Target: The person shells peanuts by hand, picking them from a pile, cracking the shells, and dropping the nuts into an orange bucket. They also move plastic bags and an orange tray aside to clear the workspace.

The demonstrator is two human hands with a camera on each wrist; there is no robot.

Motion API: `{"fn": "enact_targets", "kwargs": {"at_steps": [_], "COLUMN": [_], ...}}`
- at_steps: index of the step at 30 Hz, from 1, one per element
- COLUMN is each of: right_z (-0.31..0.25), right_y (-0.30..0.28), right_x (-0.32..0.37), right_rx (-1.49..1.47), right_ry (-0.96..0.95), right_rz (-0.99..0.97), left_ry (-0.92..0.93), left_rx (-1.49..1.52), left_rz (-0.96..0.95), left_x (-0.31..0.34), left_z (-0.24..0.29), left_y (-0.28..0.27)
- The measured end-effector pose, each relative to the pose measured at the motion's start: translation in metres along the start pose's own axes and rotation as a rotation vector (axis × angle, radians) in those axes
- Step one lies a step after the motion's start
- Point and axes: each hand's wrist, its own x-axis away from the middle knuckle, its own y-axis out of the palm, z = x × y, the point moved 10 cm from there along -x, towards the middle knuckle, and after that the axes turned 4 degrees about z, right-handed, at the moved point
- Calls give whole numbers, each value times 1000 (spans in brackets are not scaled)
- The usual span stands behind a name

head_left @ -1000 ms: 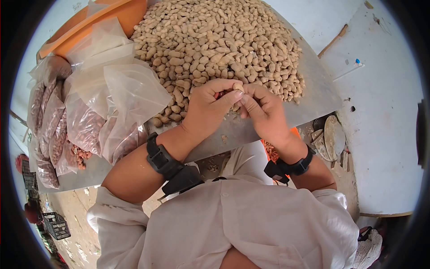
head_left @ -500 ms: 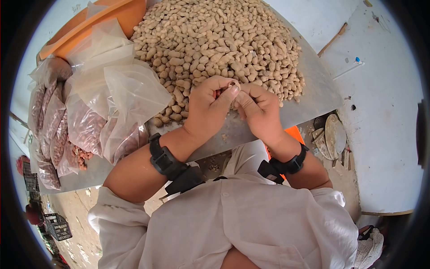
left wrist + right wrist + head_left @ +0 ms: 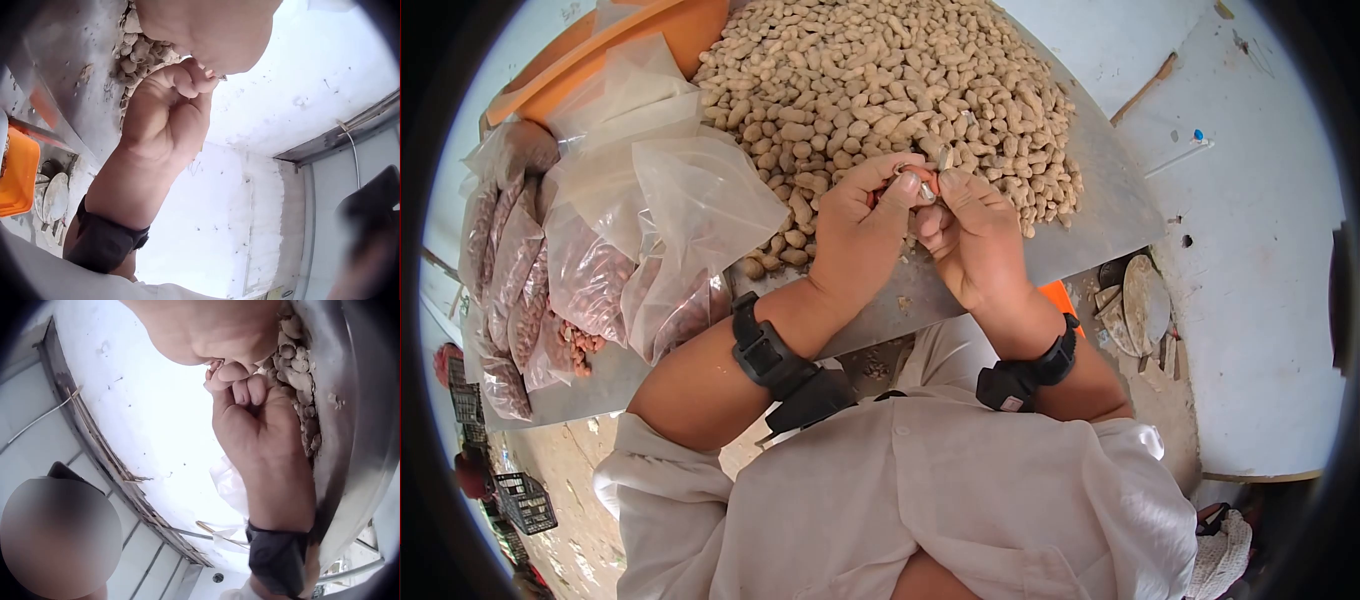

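At the upper middle of the head view, a person's left hand [image 3: 855, 225] curls its fingers and thumb around red peanuts [image 3: 930, 178]. Just beside it, the right hand [image 3: 987, 235] pinches a piece of shell [image 3: 945, 158]. Above both, a heap of unshelled peanuts [image 3: 880, 85] covers the table [image 3: 1090, 225]; clear bags [image 3: 590, 275] lie at left, below an orange tub [image 3: 692, 35].

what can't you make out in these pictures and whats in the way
How many peanut kernels the left hand holds: head view, its fingers and thumb cover them.
Far end of the peanut pile: head view, cut off by the top edge.
Rest of the orange container: left wrist view, cut off by the left edge.
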Motion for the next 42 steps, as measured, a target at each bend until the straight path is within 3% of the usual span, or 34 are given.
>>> {"fn": "enact_targets", "kwargs": {"at_steps": [3, 9, 12, 15, 18, 26, 30, 32, 34, 37, 40, 42], "right_z": [-5, -18, -36, -48, -50, -58, -103, -128, -139, -150, -170, -181], "right_y": [-1, 5, 18, 38, 39, 19, -6, -35, -70, -146, -174, -169], "right_x": [-1, -4, 1, 10, 12, 7, 22, 37, 55, 81, 94, 94], "right_rx": [-58, 113, 544, 773, 813, 495, 474, 665, 946, 1289, 2001, 1939], "right_ry": [17, -104, -346, -556, -608, -407, -378, -338, -155, 123, 55, -90], "right_rz": [65, -18, -43, -149, -119, -93, -140, -172, -153, 78, 156, 224], "left_ry": [-103, -421, -565, -641, -658, -663, -635, -618, -603, -589, -603, -624], "left_rx": [107, 612, 765, 817, 905, 867, 845, 798, 774, 747, 695, 691], "left_rz": [-12, -28, -31, -2, -52, -41, -63, -91, -100, -94, -82, -42], "left_x": [1, 4, 7, 9, 8, 8, 5, 5, 5, 5, 8, 9], "left_z": [-9, -37, -53, -57, -58, -51, -53, -52, -52, -54, -57, -59], "left_y": [2, 9, 10, 13, 15, 16, 12, 12, 12, 13, 14, 14]}}
